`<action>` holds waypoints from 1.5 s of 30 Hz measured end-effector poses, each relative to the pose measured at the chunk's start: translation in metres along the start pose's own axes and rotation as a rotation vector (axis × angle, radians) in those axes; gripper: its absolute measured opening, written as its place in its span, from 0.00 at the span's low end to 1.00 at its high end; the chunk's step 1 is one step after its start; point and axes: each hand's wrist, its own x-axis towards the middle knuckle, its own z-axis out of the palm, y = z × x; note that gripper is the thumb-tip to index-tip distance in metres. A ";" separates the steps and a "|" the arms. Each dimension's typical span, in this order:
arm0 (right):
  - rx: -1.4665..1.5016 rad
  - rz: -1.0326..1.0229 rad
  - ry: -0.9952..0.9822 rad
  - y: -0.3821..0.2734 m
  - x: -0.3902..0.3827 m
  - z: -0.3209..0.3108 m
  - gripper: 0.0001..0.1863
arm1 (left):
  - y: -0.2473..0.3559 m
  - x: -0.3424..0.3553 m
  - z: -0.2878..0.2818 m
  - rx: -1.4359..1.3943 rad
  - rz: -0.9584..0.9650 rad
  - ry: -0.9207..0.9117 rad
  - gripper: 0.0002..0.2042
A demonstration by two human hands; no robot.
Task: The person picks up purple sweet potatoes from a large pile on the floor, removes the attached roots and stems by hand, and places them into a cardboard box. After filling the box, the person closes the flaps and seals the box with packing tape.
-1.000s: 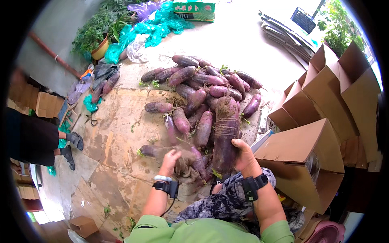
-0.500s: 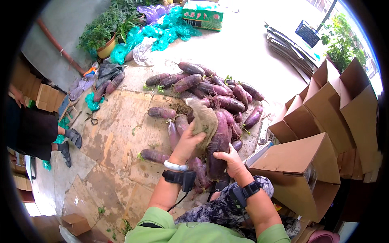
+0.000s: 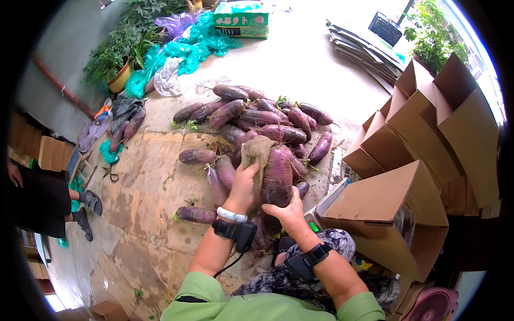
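Note:
A large purple radish (image 3: 278, 174) stands nearly upright in front of me. Closed round its lower end is my right hand (image 3: 289, 213), thumb across the front. My left hand (image 3: 242, 187) grips a beige, coarse-looking cloth (image 3: 255, 151) that lies against the radish's upper left side and top; some of the left fingers are hidden behind the cloth. Just beyond is a heap of purple radishes (image 3: 281, 134), several with green stubs and thin roots. Single radishes (image 3: 197, 156) lie to the left of the heap.
Open cardboard boxes (image 3: 375, 198) crowd the right, beside a scale (image 3: 313, 222) and a pink fan (image 3: 436, 305). Flattened cardboard (image 3: 364, 51) lies at far right. Green bags (image 3: 187, 56) and a green carton (image 3: 242, 21) are at the back. Scissors (image 3: 111, 175) lie left, near a person's feet (image 3: 88, 208).
My left hand has brought the cloth over the radish's upper side and top. The radish is turned and my right hand now sits lower on it. The whole view has shifted slightly.

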 end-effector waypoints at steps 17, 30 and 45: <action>0.133 -0.122 0.281 -0.007 0.016 -0.048 0.34 | -0.041 0.067 0.074 0.276 0.022 -0.168 0.12; -0.447 -0.144 0.093 -0.014 0.016 -0.012 0.39 | 0.016 0.005 0.007 0.279 0.147 -0.032 0.18; -0.503 -0.109 -0.176 -0.006 0.010 0.024 0.38 | 0.054 -0.057 -0.058 0.432 0.366 0.253 0.17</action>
